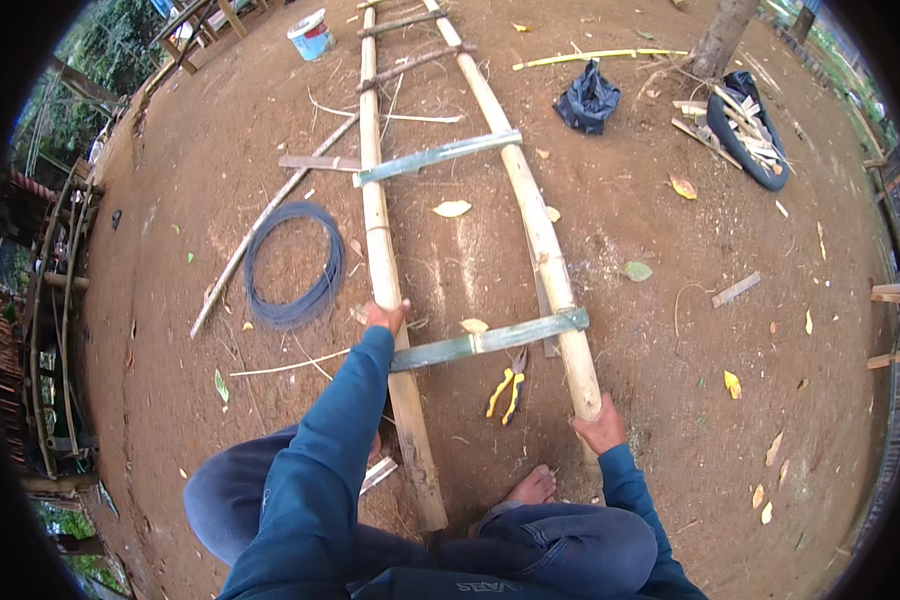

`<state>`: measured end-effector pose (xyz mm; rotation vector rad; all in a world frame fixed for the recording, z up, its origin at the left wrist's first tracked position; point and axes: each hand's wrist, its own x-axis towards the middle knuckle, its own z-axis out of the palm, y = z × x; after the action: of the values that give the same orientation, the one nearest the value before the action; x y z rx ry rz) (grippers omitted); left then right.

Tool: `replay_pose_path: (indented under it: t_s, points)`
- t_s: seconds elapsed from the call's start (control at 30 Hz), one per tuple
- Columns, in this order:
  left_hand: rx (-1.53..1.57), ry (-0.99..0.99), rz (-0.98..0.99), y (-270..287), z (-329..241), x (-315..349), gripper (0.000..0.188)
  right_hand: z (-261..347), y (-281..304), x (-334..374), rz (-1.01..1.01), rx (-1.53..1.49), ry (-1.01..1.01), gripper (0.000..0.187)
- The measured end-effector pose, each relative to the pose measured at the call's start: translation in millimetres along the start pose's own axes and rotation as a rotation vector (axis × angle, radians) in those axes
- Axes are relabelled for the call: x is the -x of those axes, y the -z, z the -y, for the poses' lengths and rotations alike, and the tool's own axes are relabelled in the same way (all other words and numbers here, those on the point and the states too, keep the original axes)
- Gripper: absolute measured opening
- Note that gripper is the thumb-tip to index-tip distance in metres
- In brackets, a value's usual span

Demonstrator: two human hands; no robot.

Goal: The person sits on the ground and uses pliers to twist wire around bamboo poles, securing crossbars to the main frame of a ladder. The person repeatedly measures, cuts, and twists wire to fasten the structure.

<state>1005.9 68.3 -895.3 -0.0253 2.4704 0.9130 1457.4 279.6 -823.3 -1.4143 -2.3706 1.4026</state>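
Observation:
A bamboo ladder lies in front of me, its two pale poles running away from my knees. My left hand [385, 318] is closed round the left pole [378, 240], just beyond the end of the nearest rung. Closer to me, my right hand [602, 430] grips the right pole [577, 365] near its end. The nearest rung [470, 345] is a green split-bamboo strip laid across both poles. Farther off, a second green strip [440, 158] crosses them, and thin brown stick rungs [415, 68] follow beyond. Yellow-handled pliers [508, 388] rest on the dirt between the poles.
A coil of dark wire [295, 265] lies left of the ladder, beside a long thin stick [260, 235]. Beyond stand a bucket [311, 36] and a black plastic bag [587, 98]. A black container of wood scraps [748, 135] sits near a tree trunk [720, 40].

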Motion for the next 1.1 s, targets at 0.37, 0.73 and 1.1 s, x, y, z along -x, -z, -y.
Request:
replay_pose_path:
  t_s: [0.37,0.73,1.1]
  points:
    - [-0.262,0.119,-0.241,19,-40,53,0.07,38,-3,20,0.025,-0.067,-0.074,0.053]
    - [-0.204,0.103,-0.271,24,-59,59,0.066,31,-9,12,-0.015,-0.017,-0.049,0.054]
    - [-0.19,0.038,-0.187,-16,-55,45,0.086,-1,14,-20,-0.07,-0.02,0.019,0.05]
